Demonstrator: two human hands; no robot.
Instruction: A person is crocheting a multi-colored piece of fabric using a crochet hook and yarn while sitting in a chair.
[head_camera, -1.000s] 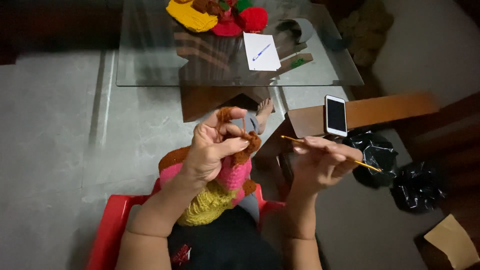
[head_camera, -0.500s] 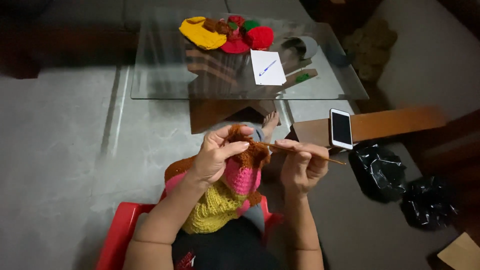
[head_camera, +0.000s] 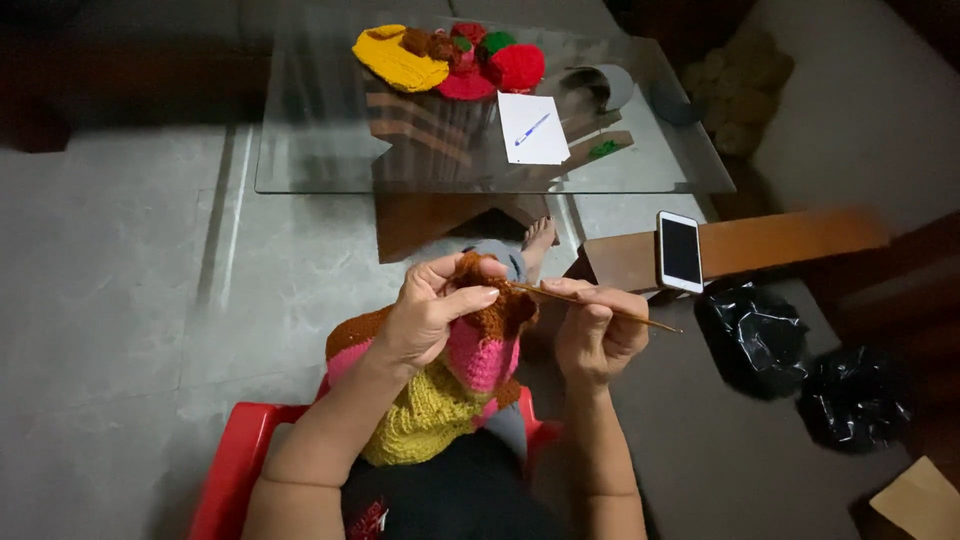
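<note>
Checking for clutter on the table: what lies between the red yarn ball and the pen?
In the head view, only bare glass and the white paper's top edge lie between the red yarn ball and the pen.

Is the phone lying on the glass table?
No, the phone rests on a wooden bench beside the glass table, screen dark.

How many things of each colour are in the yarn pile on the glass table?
Yellow knitted piece: 1
Red yarn ball: 1
Flat red piece: 1
Green bit: 1
Brown bit: 1
Total: 5, though small ones overlap and are hard to separate.
</note>
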